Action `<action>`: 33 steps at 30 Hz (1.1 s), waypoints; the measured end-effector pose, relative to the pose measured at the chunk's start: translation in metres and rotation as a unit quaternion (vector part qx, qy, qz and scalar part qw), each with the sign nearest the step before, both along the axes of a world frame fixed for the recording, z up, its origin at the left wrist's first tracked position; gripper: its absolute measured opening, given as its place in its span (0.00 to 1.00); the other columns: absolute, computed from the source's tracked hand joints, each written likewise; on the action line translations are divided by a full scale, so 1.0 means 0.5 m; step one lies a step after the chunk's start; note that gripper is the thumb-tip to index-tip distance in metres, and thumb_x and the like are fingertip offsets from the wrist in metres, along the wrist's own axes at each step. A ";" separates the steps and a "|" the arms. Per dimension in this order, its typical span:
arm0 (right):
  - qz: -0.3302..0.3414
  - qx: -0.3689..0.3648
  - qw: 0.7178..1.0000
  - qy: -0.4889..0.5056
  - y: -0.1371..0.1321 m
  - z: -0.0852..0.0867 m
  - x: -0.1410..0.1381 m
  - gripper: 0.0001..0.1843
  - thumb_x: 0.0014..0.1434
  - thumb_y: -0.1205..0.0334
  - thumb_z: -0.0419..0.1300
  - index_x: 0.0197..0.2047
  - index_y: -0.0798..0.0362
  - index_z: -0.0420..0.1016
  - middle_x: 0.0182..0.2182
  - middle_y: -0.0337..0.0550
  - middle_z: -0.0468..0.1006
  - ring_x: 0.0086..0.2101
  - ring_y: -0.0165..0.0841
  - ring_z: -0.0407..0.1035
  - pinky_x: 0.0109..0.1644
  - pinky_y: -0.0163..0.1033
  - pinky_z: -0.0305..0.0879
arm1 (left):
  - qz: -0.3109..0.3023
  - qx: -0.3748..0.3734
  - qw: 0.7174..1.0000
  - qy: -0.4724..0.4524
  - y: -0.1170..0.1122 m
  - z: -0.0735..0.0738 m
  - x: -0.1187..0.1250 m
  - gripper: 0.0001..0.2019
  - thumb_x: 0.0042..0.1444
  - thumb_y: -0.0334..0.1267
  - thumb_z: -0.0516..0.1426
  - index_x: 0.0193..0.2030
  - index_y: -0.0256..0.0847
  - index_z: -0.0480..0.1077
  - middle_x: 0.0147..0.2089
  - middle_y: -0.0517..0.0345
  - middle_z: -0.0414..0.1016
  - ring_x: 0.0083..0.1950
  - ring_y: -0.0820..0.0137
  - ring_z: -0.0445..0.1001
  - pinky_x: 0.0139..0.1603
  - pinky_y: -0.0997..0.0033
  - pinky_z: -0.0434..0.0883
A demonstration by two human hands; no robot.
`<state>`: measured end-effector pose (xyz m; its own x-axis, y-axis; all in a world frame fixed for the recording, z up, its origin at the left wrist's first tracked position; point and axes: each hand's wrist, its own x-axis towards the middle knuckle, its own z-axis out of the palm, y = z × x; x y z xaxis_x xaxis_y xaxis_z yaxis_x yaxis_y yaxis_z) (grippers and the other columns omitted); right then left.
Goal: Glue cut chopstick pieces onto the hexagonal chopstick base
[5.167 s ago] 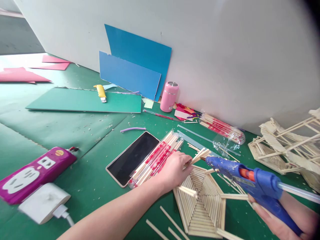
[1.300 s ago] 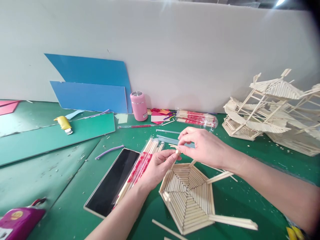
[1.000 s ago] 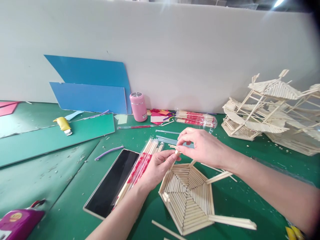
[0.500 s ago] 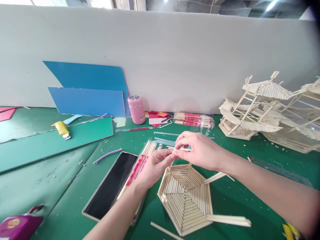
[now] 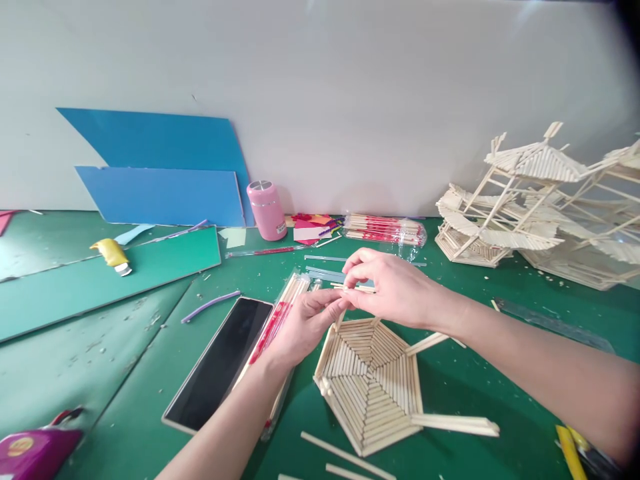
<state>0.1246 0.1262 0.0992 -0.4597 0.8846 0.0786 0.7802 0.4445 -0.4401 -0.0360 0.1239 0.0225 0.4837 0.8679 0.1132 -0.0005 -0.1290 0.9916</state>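
A hexagonal base of pale wooden sticks [image 5: 370, 373] lies on the green table, with stick posts rising from its corners. Over its far edge, my left hand [image 5: 313, 320] pinches the top of a post between thumb and finger. My right hand [image 5: 385, 283] meets it there, its thumb and fingertips closed at the same spot; the fingers cover most of what is gripped. One post, a doubled wooden stick [image 5: 455, 423], leans out at the near right corner. Loose wooden sticks [image 5: 345, 455] lie in front of the base.
A phone [image 5: 220, 367] and packaged sticks [image 5: 275, 323] lie left of the base. Behind stand a pink container [image 5: 267, 212] and another stick bundle [image 5: 384, 230]. Stick pavilion models [image 5: 520, 213] fill the back right. A yellow cutter [image 5: 111, 255] rests on a green board [image 5: 165, 267].
The view has tipped down and shifted slightly, so things sit a little higher and left. Both hands remain pinched together over the base's far edge.
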 end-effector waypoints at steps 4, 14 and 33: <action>0.004 0.000 1.000 -0.002 0.001 -0.001 0.001 0.10 0.53 0.59 0.53 0.27 0.53 0.74 0.38 0.41 0.70 0.30 0.28 0.64 0.30 0.35 0.57 | 0.000 -0.004 1.000 0.001 0.000 -0.001 0.000 0.12 0.55 0.38 0.52 0.42 0.40 0.73 0.39 0.55 0.77 0.40 0.67 0.73 0.43 0.68 0.68; 0.003 0.003 1.000 -0.005 0.001 -0.001 -0.001 0.11 0.53 0.58 0.53 0.27 0.53 0.74 0.38 0.40 0.70 0.30 0.28 0.64 0.30 0.35 0.58 | -0.009 -0.013 1.000 -0.010 0.002 -0.004 0.000 0.12 0.56 0.37 0.52 0.43 0.38 0.73 0.41 0.54 0.77 0.42 0.66 0.72 0.46 0.67 0.67; -0.099 0.186 0.911 0.354 -0.039 0.082 0.133 0.07 0.54 0.60 0.57 0.35 0.53 0.71 0.32 0.41 0.72 0.31 0.28 0.66 0.33 0.35 0.63 | 0.239 -0.050 0.966 0.090 -0.050 0.041 -0.081 0.15 0.52 0.45 0.54 0.44 0.41 0.70 0.36 0.57 0.77 0.37 0.70 0.73 0.37 0.75 0.69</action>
